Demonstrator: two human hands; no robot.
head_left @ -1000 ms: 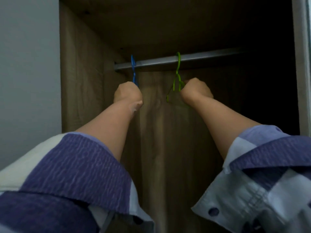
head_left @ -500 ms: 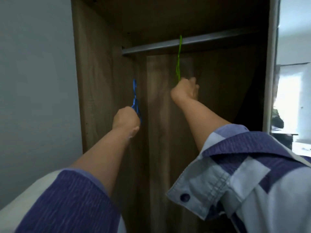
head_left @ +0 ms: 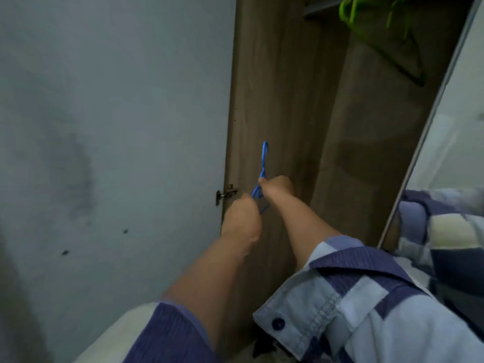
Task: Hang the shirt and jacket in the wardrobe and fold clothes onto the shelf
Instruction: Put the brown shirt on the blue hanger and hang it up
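A thin blue hanger (head_left: 263, 166) is off the rail, held low in front of the wardrobe's left side panel (head_left: 277, 100). My left hand (head_left: 242, 221) grips its lower part, and my right hand (head_left: 276, 186) grips it just under the hook. Green hangers (head_left: 366, 17) still hang from the metal rail (head_left: 318, 7) at the top right, blurred. No shirt or jacket shows apart from the checked sleeves I wear.
A grey wall (head_left: 104, 127) fills the left. A metal hinge (head_left: 225, 194) sticks out from the wardrobe's front edge near my left hand. A mirrored sliding door (head_left: 445, 127) slants along the right and reflects my sleeve.
My left hand has brought the blue hanger down off the rail. My right hand has let go of the green hanger and moved over to grip the blue one. The view swung left and down.
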